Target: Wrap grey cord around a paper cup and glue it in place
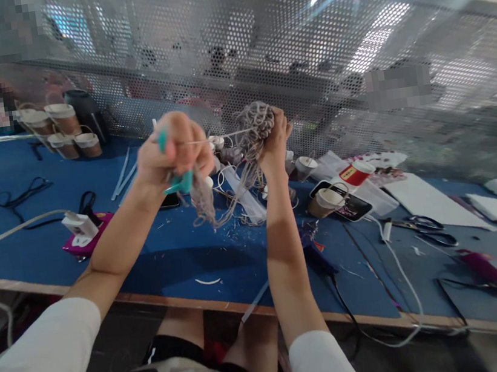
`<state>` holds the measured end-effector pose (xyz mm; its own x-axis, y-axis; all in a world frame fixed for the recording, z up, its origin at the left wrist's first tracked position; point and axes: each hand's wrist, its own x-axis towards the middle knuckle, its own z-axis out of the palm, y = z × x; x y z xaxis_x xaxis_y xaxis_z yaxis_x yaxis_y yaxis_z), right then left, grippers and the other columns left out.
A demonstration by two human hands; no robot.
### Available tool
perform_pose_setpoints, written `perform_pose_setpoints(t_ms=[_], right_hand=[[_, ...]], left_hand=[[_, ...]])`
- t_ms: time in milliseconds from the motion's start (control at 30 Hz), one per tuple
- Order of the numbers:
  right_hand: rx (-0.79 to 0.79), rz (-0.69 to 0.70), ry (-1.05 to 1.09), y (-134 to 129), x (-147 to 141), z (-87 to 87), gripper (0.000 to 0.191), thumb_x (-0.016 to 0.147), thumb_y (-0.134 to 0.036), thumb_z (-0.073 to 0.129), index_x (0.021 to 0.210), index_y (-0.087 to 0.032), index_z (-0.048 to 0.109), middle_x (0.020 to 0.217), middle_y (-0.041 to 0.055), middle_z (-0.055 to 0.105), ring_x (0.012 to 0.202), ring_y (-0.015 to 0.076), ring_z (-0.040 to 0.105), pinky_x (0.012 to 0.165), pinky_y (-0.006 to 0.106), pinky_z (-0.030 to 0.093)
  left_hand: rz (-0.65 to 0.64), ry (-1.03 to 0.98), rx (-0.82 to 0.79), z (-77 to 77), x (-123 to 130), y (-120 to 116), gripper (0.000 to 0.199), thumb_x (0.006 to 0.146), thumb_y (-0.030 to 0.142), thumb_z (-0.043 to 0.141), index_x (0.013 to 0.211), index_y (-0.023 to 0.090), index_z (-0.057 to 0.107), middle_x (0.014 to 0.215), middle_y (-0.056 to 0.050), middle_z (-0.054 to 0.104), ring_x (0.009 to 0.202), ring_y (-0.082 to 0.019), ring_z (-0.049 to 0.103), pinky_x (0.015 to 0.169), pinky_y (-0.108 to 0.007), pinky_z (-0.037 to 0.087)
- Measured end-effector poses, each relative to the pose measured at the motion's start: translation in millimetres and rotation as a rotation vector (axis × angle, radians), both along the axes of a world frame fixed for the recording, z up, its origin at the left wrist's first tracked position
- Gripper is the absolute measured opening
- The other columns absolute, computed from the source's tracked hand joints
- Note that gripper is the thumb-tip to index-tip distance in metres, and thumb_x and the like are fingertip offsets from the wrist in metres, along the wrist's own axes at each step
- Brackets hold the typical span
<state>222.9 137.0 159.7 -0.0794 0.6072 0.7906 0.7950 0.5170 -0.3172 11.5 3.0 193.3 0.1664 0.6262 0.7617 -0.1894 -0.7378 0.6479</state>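
Note:
My left hand (175, 150), smeared by motion, is closed around a teal tool (181, 182) whose kind I cannot make out. Grey yarn (203, 201) hangs below that hand. My right hand (275, 140) is raised and wrapped round a tangled bundle of grey yarn (256, 121). One strand runs taut between the two hands. Loose ends droop from the bundle toward the table. Both hands are above the blue tabletop (175, 226), in front of the perforated metal screen.
Scissors (425, 224), a phone (356, 205) and a paper cup (326, 200) lie to the right. Several paper cups (63, 119) and a dark flask (85, 113) stand at the back left. A white plug adapter (80, 225) is near my left forearm. Cables cross both sides.

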Motion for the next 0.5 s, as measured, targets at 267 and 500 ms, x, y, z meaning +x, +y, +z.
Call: perform_pose_setpoints(t_ms=[267,500], right_hand=[[-0.177,-0.062,0.012,18.6,-3.1,-26.8,0.043,0.083,-0.024,0.048,0.125,-0.017,0.048,0.123,0.0143,0.055,0.114,0.0272,0.047,0.1,0.045,0.038],[-0.242,-0.071,-0.013,22.7,-7.3,-33.5,0.041,0.084,-0.021,0.044,0.124,-0.016,0.049,0.129,0.0166,0.053,0.118,0.0282,0.047,0.102,0.044,0.036]], left_hand=[[-0.052,-0.045,-0.088,-12.4,-1.4,-16.9,0.087,0.035,0.101,0.048,0.032,0.02,0.015,0.03,0.006,-0.005,0.019,-0.005,0.021,0.019,-0.017,0.02],[-0.346,-0.241,-0.046,-48.8,18.6,-32.8,0.08,0.058,0.096,0.041,0.034,0.021,0.025,0.029,0.007,-0.001,0.018,-0.004,0.018,0.021,-0.013,0.025]])
